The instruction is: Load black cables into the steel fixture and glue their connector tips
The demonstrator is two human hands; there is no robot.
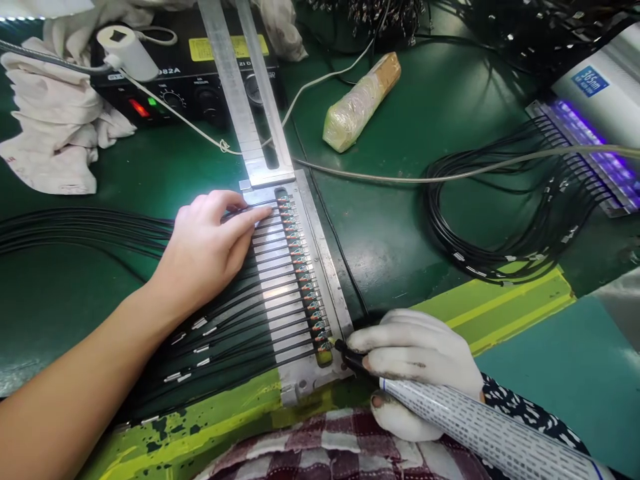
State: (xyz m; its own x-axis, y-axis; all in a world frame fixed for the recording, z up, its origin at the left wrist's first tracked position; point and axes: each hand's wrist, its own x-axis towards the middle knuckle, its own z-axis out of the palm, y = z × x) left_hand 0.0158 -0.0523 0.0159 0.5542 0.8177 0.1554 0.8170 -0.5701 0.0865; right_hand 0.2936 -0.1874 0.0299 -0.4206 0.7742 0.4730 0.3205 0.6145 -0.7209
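Observation:
My bare left hand (213, 233) rests on the upper part of a metal fixture plate (287, 380), index finger stretched out and touching a black cable close to its stripped end. Several black cables (280, 283) lie side by side across the plate. Their ends, with small coloured wires and metal connectors (306, 273), sit over a long slot. In a white glove with bare fingertips, my right hand (425, 363) is wrapped round a glue dispensing syringe (465, 417) with a printed white barrel and black front. Its pale tip is at the lowest connectors, by the slot's near end.
Behind the fixture stands a black dispenser box (180, 93) with knobs and a lit red switch. White cloths (55, 113) lie at left. A wrapped block (363, 103) is at the back. Coiled cables (450, 227) lead to a purple-lit 365nm lamp (595, 80).

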